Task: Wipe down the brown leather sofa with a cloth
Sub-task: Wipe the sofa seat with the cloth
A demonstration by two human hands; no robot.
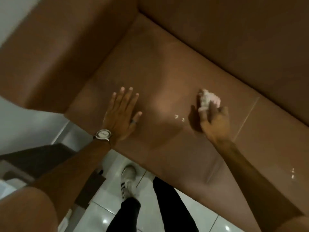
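The brown leather sofa (158, 61) fills most of the view, with its seat in the middle, an armrest at the left and the backrest at the upper right. My left hand (121, 113) lies flat on the seat with its fingers spread, a watch on its wrist. To its right, my right hand (213, 118) presses a crumpled white cloth (207, 98) onto the seat. The cloth shows at my fingertips. A few wet glints sit on the leather between my two hands.
The sofa's armrest (66, 52) rises at the left and the backrest (242, 39) at the upper right. White glossy floor tiles (107, 198) lie below the seat's front edge, where my white shoe (128, 181) and dark trousers stand. A dark low piece of furniture (38, 158) sits at the lower left.
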